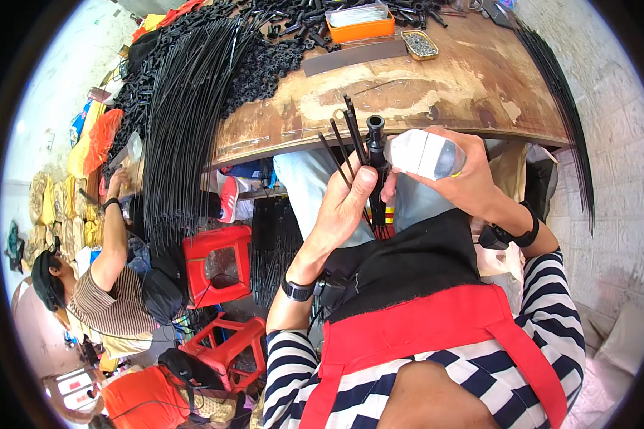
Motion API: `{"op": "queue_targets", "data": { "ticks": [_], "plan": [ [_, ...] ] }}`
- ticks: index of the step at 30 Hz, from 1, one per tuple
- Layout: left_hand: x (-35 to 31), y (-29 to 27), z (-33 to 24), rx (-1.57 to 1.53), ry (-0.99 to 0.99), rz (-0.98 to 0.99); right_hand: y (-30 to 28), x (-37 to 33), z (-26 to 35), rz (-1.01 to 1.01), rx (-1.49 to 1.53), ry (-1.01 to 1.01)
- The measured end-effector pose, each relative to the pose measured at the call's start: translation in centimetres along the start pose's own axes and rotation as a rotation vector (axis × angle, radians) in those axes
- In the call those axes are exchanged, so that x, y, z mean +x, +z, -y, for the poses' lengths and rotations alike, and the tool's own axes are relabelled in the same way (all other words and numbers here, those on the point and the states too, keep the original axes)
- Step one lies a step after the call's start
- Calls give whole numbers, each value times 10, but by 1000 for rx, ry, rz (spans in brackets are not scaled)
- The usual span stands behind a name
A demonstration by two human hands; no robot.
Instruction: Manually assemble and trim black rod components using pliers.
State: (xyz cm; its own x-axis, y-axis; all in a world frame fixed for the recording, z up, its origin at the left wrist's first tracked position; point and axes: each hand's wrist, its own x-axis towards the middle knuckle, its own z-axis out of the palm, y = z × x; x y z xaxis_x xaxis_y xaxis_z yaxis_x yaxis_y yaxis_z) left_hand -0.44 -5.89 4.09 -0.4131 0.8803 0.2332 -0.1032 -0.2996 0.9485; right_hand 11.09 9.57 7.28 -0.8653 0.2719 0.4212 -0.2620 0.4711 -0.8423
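Note:
My left hand is closed around several thin black rods, whose upper ends stick up past my thumb. Beside them stands a black tubular fitting with a round open mouth facing up; whether my left fingers grip it too is hard to see. My right hand is wrapped around a clear and white plastic bottle, tipped sideways. One end of that bottle lies right next to the fitting. The lower ends of the rods reach down toward the black cloth on my lap.
The worn wooden table spans the far side. It bears long black rods, a heap of small black parts, an orange box and a tray of small metal pieces. Red stools and a co-worker are at left.

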Motion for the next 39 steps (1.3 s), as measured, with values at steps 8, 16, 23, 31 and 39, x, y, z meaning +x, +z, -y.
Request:
{"op": "queue_targets", "data": {
  "ticks": [8, 16, 23, 31, 39],
  "plan": [
    [-4, -8, -1, 8, -12, -16, 13, 3, -15, -6, 236, 128],
    [-6, -15, 1, -44, -30, 32, 18, 14, -24, 64, 316, -5],
    [6, -26, 10, -100, -41, 38, 0, 20, 0, 14, 209, 243],
    [6, -31, 14, -20, 12, 44, -49, -41, 16, 423, -186, 450],
    [6, -24, 12, -37, -29, 40, -48, -27, 17, 537, -112, 468]
  ]
}}
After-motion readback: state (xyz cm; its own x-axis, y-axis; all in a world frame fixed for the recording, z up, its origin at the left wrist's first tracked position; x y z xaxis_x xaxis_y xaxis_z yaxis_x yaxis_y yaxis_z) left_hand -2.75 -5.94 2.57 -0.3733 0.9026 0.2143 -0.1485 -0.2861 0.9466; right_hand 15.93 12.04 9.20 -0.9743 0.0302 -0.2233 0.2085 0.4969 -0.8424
